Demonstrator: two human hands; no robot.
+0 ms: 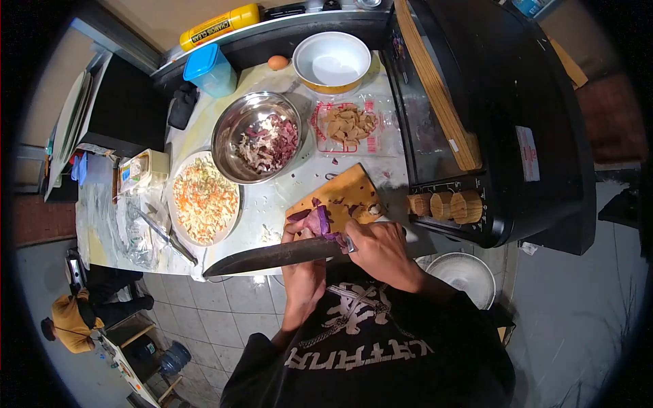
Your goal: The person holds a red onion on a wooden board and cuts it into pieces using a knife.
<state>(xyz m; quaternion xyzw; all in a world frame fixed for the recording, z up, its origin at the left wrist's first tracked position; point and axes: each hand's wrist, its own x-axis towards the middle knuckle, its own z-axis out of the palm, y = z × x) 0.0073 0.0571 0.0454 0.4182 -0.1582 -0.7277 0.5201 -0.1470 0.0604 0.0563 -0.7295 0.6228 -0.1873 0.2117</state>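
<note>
Knife (279, 256) in right hand (383, 253)

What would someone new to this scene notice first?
Probably the long dark knife in the right hand, its blade passing across the left hand in this view. Next comes the vivid purple vegetable piece in the left hand's grip, by the wooden cutting board. Then the eye might go to the orange-and-white shreds, heaped on a round plate left of the steel bowl.
</note>
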